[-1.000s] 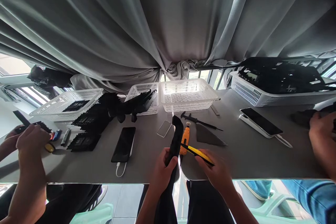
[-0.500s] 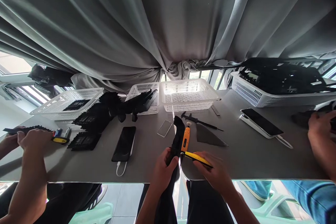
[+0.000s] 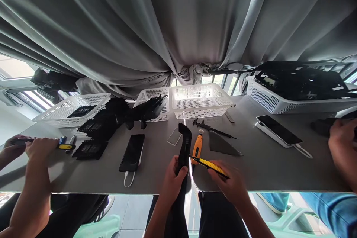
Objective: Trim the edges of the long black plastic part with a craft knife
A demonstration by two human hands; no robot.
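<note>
Upright in my left hand (image 3: 175,180) is a long black plastic part (image 3: 184,143) with a bent top end; the fingers are wrapped round its lower portion. My right hand (image 3: 227,182) grips a yellow and black utility knife (image 3: 213,167), its tip pointing left at the black part's edge. Whether the blade touches the part I cannot tell. Just behind the knife tip lies an orange handheld tool (image 3: 197,148) with a small round head. A black caliper (image 3: 214,128) and a dark triangular sheet (image 3: 224,144) rest farther back on the grey table (image 3: 158,156).
White baskets (image 3: 200,113) line the back; the right one (image 3: 275,104) is heaped with black parts. Phones (image 3: 132,152) (image 3: 279,130) lie on both sides. Black parts (image 3: 90,148) are piled at left. Co-workers' hands (image 3: 41,148) (image 3: 343,137) work at both edges.
The black part has shifted slightly left, away from the orange tool. The knife and my right hand have moved a little to the right and down. The left co-worker's hands have moved.
</note>
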